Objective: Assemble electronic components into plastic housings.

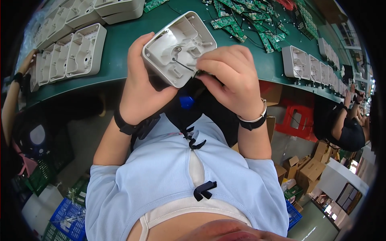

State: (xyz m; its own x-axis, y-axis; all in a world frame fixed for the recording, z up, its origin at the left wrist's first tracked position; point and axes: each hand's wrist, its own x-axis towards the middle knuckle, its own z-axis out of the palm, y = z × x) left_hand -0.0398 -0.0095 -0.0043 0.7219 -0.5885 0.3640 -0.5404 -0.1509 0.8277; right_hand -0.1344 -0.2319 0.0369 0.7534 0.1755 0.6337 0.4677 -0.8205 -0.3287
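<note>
Workbench [116,52], long and green, runs across the factory room, with a person in a light blue top [181,168] bent over its near edge. Off to the right, a co-worker in dark clothing [350,130] is among others along the same bench; at the far left, another person's bare arm [11,98] reaches to the work. Cardboard boxes [313,172] lie piled on the floor to the right, near a red stool [296,122], while a blue crate [68,221] stands at lower left. Pale, open housings [85,52] sit in rows at the left of the bench, and more housings [296,62] line up on the right. Between the two groups, green circuit boards [231,26] spread in a loose heap toward the far side. One pale housing [164,45] is held up, tilted, at the bench's near edge, its open side showing posts and hollows. The left hand [140,86] grasps it from the left, fingers along the outer wall and thumb at the lower corner. The right hand [232,74] meets the opposite rim, thumb and fingertips pinched on a small dark piece [198,74], mostly hidden. A thin black cable [183,64] crosses the housing's interior toward those fingertips.
</note>
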